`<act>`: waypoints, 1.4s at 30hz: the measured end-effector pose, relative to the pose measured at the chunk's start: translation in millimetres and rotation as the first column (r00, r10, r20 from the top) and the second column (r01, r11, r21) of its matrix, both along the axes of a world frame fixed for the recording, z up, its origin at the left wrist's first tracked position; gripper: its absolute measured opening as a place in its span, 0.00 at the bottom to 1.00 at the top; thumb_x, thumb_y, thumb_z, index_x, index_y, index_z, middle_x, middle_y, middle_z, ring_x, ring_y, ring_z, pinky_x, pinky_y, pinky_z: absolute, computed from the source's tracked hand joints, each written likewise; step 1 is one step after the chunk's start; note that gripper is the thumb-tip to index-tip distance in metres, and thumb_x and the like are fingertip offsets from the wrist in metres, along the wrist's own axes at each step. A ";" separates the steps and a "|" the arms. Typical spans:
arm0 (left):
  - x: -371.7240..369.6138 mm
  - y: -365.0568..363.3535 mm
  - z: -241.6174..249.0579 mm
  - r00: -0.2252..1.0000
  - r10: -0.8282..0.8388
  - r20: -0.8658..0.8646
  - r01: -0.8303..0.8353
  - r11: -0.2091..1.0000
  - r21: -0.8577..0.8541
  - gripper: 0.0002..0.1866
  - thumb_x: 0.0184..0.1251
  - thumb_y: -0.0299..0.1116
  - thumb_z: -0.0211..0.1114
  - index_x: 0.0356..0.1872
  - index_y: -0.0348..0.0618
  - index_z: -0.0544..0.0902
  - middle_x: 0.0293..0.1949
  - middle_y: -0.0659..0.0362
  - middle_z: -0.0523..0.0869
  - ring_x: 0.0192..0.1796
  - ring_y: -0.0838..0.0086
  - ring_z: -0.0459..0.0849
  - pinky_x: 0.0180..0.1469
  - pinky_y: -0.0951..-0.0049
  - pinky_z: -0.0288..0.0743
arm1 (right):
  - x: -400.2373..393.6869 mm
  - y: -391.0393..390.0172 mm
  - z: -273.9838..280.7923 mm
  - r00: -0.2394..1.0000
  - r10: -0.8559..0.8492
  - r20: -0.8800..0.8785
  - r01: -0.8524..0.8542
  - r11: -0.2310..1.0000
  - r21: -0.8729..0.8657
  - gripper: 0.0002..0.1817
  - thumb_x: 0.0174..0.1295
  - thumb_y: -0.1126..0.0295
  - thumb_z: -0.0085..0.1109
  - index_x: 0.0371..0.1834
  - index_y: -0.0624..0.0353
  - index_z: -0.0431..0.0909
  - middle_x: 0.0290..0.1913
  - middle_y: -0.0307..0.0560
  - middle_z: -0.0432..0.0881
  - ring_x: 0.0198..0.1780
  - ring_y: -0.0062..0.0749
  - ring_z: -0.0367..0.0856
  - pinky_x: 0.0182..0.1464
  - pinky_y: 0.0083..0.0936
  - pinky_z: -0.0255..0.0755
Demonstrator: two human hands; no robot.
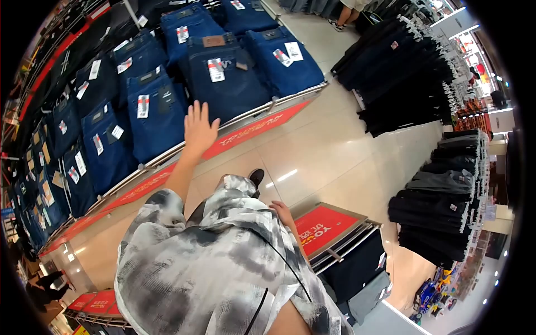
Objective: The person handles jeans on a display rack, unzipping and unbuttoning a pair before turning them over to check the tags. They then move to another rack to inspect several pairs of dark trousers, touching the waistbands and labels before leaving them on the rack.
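Note:
My left hand (pixel 200 127) is stretched out with its fingers apart and holds nothing. It is at the front edge of a display rack, beside a folded pair of dark blue jeans (pixel 245 89) with a brown waist patch and a red and white tag. Whether it touches the jeans I cannot tell. To its left lie more folded blue jeans (pixel 167 123) with a tag. My right hand (pixel 282 212) hangs low near my shirt, close to a red sign (pixel 324 228); its fingers are partly bent and what they hold, if anything, is too small to tell.
Dark trousers (pixel 391 67) hang on a rack at the upper right, and more hang on another rack (pixel 435 195) at the right. A tiled floor (pixel 312 151) runs between the displays. A person's legs (pixel 345 15) show at the top. Colourful toys (pixel 432 296) stand at the lower right.

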State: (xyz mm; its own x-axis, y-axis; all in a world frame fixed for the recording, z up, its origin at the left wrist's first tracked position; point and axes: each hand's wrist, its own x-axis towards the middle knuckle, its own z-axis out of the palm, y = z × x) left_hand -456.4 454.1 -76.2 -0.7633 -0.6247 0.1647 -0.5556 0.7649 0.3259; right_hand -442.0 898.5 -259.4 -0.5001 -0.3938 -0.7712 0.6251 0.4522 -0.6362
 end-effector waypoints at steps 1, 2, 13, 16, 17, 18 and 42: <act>-26.0 13.7 3.3 0.991 -0.042 -0.125 0.041 0.999 -0.011 0.35 0.71 0.50 0.59 0.75 0.44 0.64 0.78 0.43 0.57 0.78 0.45 0.55 0.76 0.46 0.51 | -14.0 23.8 -8.4 0.997 -0.063 0.042 0.061 0.998 0.032 0.24 0.69 0.58 0.53 0.64 0.58 0.75 0.53 0.47 0.85 0.49 0.35 0.84 0.49 0.32 0.76; -51.9 26.8 6.1 0.988 -0.029 -0.152 0.027 0.999 -0.018 0.35 0.71 0.50 0.58 0.75 0.46 0.64 0.78 0.44 0.56 0.79 0.45 0.54 0.77 0.48 0.50 | -26.4 47.9 -13.4 0.992 -0.113 0.054 0.112 0.993 0.032 0.23 0.69 0.58 0.53 0.63 0.57 0.76 0.52 0.46 0.86 0.47 0.35 0.84 0.46 0.31 0.76; -132.9 30.8 -77.4 0.956 0.208 0.207 -0.190 0.976 -0.103 0.44 0.70 0.59 0.55 0.80 0.51 0.52 0.82 0.50 0.41 0.82 0.50 0.39 0.66 0.18 0.39 | -106.3 179.8 -45.1 0.544 -0.833 0.101 0.832 0.551 0.069 0.17 0.69 0.59 0.50 0.54 0.54 0.80 0.41 0.45 0.86 0.38 0.34 0.84 0.40 0.30 0.76; -137.1 32.2 -77.2 0.950 0.225 0.218 -0.200 0.971 -0.132 0.44 0.70 0.60 0.55 0.80 0.51 0.51 0.82 0.50 0.42 0.82 0.50 0.39 0.67 0.19 0.39 | -100.8 200.9 -137.2 0.612 -0.751 0.249 0.786 0.611 -0.094 0.18 0.69 0.58 0.50 0.51 0.56 0.81 0.41 0.47 0.86 0.39 0.35 0.85 0.41 0.29 0.77; -138.9 33.5 -75.5 0.942 0.236 0.239 -0.209 0.969 -0.134 0.44 0.69 0.59 0.56 0.80 0.51 0.52 0.82 0.50 0.43 0.82 0.50 0.40 0.68 0.21 0.40 | -111.1 190.9 -133.8 0.674 -0.701 0.234 0.732 0.677 -0.080 0.18 0.69 0.58 0.50 0.51 0.57 0.81 0.41 0.47 0.86 0.40 0.35 0.84 0.42 0.30 0.77; -141.1 34.9 -74.1 0.940 0.242 0.239 -0.217 0.968 -0.127 0.45 0.68 0.58 0.58 0.80 0.49 0.52 0.82 0.49 0.44 0.82 0.49 0.41 0.70 0.23 0.40 | -124.7 178.1 -124.8 0.736 -0.640 0.222 0.666 0.743 -0.066 0.18 0.69 0.58 0.49 0.51 0.57 0.81 0.41 0.46 0.86 0.40 0.35 0.84 0.43 0.31 0.77; -441.3 158.0 -65.3 0.969 0.248 0.001 -0.248 0.967 -0.062 0.36 0.60 0.38 0.62 0.73 0.44 0.66 0.76 0.48 0.61 0.78 0.51 0.56 0.77 0.50 0.49 | -766.4 149.0 9.9 0.955 -0.287 -0.081 0.295 0.947 0.128 0.23 0.69 0.53 0.52 0.62 0.53 0.74 0.51 0.44 0.82 0.48 0.33 0.82 0.48 0.35 0.76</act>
